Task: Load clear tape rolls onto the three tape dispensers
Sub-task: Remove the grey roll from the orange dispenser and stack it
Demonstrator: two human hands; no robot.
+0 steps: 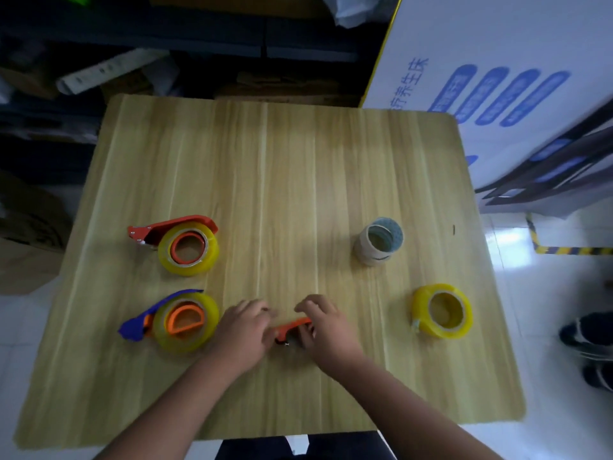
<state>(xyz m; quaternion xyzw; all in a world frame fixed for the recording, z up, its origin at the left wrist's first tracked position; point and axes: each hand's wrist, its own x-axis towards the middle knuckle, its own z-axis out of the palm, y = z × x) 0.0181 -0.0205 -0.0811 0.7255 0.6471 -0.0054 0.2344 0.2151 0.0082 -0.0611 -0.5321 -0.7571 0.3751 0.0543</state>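
Both hands, left hand (243,330) and right hand (326,327), each grip pinching an orange tape dispenser (292,328) on the tabletop (298,180), its long axis running from 2 to 8 o'clock.

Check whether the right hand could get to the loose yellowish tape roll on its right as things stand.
Probably yes. The loose tape roll lies flat on bare table with nothing between it and the right hand, though that hand and the left hand are both on the small orange dispenser.

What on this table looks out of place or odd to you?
Mostly the pale roll stack at the right: it stands upright and looks whitish, while the yellowish loose tape roll near it lies flat. Two dispensers at the left already carry rolls. Nothing looks spilled or broken.
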